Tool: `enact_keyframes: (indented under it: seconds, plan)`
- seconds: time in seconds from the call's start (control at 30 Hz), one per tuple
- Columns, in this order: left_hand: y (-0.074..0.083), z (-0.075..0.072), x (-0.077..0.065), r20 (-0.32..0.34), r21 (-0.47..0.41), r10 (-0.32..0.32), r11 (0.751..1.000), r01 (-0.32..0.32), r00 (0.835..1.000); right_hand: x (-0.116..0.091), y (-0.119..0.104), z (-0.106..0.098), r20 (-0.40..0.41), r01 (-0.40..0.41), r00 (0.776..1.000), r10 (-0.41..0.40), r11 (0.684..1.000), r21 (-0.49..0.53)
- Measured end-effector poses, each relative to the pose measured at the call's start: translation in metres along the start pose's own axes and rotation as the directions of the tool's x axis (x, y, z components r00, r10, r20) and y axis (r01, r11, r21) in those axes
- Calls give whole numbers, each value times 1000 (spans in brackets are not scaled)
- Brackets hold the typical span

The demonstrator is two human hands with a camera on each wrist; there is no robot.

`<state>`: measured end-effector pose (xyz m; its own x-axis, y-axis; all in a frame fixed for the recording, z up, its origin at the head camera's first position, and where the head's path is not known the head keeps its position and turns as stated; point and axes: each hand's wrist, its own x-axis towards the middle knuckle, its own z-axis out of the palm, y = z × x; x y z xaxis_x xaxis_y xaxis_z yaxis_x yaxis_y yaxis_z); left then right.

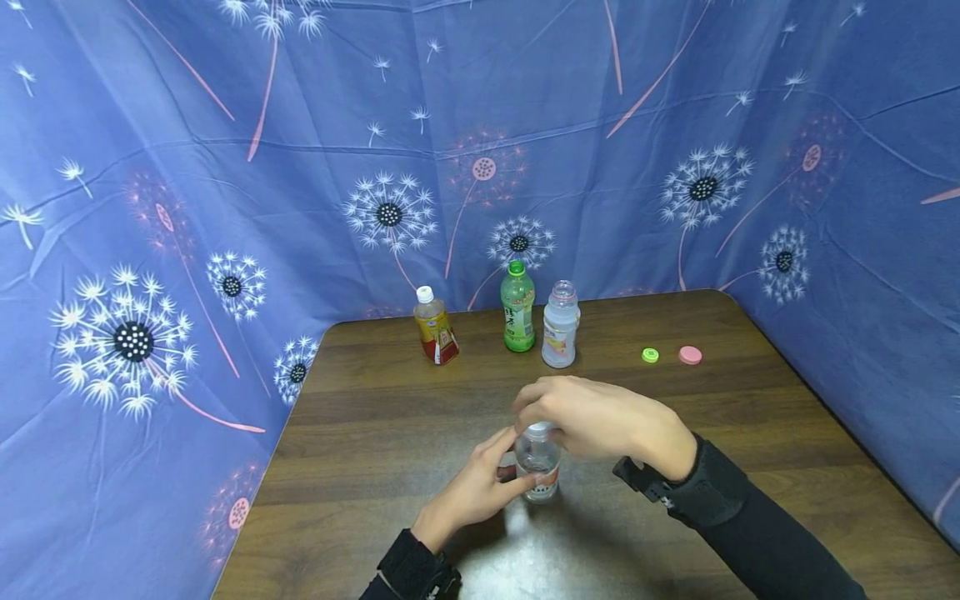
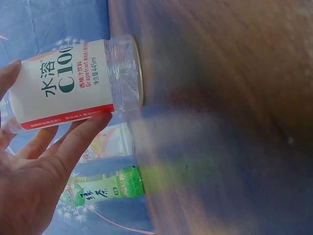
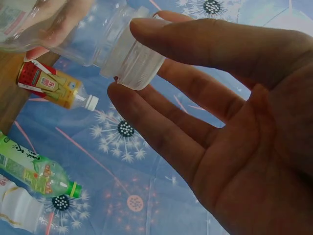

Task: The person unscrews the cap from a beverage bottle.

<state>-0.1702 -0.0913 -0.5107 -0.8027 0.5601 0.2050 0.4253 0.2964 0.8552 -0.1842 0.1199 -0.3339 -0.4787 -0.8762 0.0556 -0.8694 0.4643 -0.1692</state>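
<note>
A clear plastic drink bottle (image 1: pixel 537 458) with a white and red label (image 2: pixel 73 83) stands on the wooden table in front of me. My left hand (image 1: pixel 476 485) grips it around the label, thumb on the near side and fingers behind. From above, my right hand (image 1: pixel 603 412) pinches the white ribbed cap (image 3: pixel 142 63) at the bottle's mouth. In the right wrist view the thumb lies on one side of the cap and a fingertip on the other.
Along the back stand a tea bottle (image 1: pixel 435 327) with a white cap, a green bottle (image 1: pixel 517 310) and a white bottle (image 1: pixel 559 329) with an uncapped mouth. A green cap (image 1: pixel 649 355) and a pink cap (image 1: pixel 690 355) lie at the right. Patterned blue cloth (image 1: pixel 600 208) hangs behind the table.
</note>
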Motion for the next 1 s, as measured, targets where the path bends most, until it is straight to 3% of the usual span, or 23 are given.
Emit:
enact_keyframes:
  seconds: [0.27, 0.5, 0.7, 0.87, 1.0]
  plan:
    - [-1, 0, 1, 6, -3, -1, 1000, 1, 1000, 3, 4, 0, 1, -29, 1000, 29, 1000, 8]
    - [0, 0, 1, 8, 16, -7, 1000, 7, 1000, 7, 3, 4, -57, -93, 994, 92, 995, -22]
    - [-1, -1, 1, 18, 10, -28, 1000, 27, 999, 12, 1, 12, -140, -168, 978, 152, 980, -111]
    - [0, -1, 1, 26, -1, -45, 999, 45, 999, 12, 0, 15, -153, -237, 964, 216, 961, -140]
    - [0, -1, 1, 21, 5, -35, 999, 35, 999, 8, 1, 7, -140, -203, 972, 190, 975, -88]
